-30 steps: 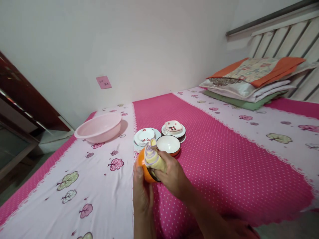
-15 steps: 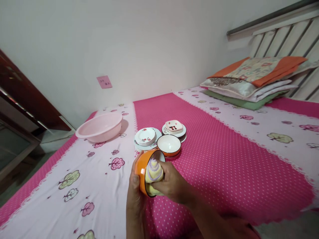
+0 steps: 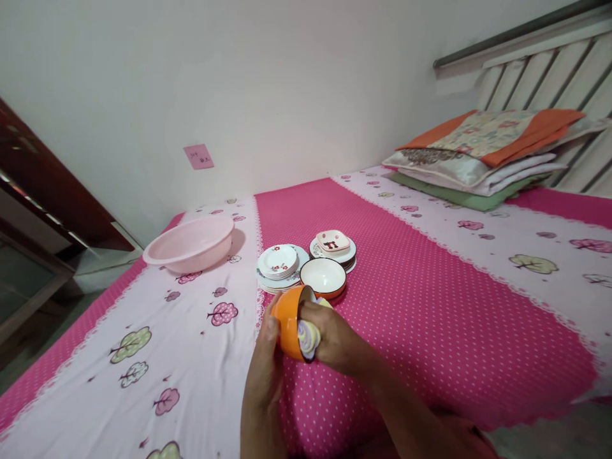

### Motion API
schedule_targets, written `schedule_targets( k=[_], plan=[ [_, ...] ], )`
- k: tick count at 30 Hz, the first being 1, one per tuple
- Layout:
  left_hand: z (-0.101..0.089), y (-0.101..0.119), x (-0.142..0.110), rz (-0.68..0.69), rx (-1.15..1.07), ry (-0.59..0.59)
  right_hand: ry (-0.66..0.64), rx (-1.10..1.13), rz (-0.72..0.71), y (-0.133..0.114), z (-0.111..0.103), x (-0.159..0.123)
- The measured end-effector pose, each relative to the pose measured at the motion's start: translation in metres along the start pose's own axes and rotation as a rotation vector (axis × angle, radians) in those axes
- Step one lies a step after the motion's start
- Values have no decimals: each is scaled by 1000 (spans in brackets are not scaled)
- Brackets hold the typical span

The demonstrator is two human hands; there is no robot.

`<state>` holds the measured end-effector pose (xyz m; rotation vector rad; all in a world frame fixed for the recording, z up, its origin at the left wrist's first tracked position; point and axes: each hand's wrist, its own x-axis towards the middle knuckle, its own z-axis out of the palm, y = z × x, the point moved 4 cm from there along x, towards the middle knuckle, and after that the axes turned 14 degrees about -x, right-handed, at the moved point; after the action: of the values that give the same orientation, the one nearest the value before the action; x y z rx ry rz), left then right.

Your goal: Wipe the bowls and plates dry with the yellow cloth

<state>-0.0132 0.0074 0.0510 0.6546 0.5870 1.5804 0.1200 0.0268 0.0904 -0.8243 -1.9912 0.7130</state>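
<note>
My left hand (image 3: 266, 370) grips an orange bowl (image 3: 289, 317) by its outer wall and holds it tilted on its side above the bed. My right hand (image 3: 335, 338) is closed on a yellow and purple striped cloth (image 3: 308, 336) and presses it into the bowl's mouth. Just beyond them on the pink sheet stands another orange bowl with a white inside (image 3: 323, 277), a stack of small flowered plates (image 3: 278, 263) and a stack of saucers topped by a square dish (image 3: 333, 243).
A pink plastic basin (image 3: 188, 243) sits on the bed at the left near the wall. Folded bedding and pillows (image 3: 482, 157) lie at the far right by the slatted headboard. Dark wooden furniture (image 3: 43, 191) stands left of the bed.
The bowl has turned in my left hand, and my right hand has pushed the cloth from the rim down into the bowl's mouth. Less of the cloth shows now.
</note>
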Motion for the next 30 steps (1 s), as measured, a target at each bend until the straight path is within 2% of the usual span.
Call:
schedule_targets(
  k=[3,5,7,10,13,16,20,23,25,27,30],
  plan=[
    [2,9,-6,-81,103,-155,-53,425,133,6,-7,-1],
    [0,11,-8,-95,171,-209,-22,638,227,14,-10,-3],
    [-2,9,-7,-81,195,-204,65,793,298,22,-10,-5],
    [3,-1,-6,-64,111,-177,157,891,345,31,-3,-7],
    [12,-10,-6,-43,-58,-166,151,891,344,29,6,-7],
    [13,-12,-7,-22,-149,-139,105,814,310,18,8,-5],
    [-1,-15,-5,-46,-238,-49,-7,606,233,-2,3,-3],
    [-8,-21,-2,-82,-340,55,-75,333,100,-16,-3,-2],
    [-5,-24,0,-119,-365,95,-52,126,28,-21,-8,-2],
    [2,-24,1,-140,-350,112,-15,19,5,-21,-11,-2],
    [13,-18,-1,-144,-293,74,6,107,53,-14,-16,-2]
  ],
)
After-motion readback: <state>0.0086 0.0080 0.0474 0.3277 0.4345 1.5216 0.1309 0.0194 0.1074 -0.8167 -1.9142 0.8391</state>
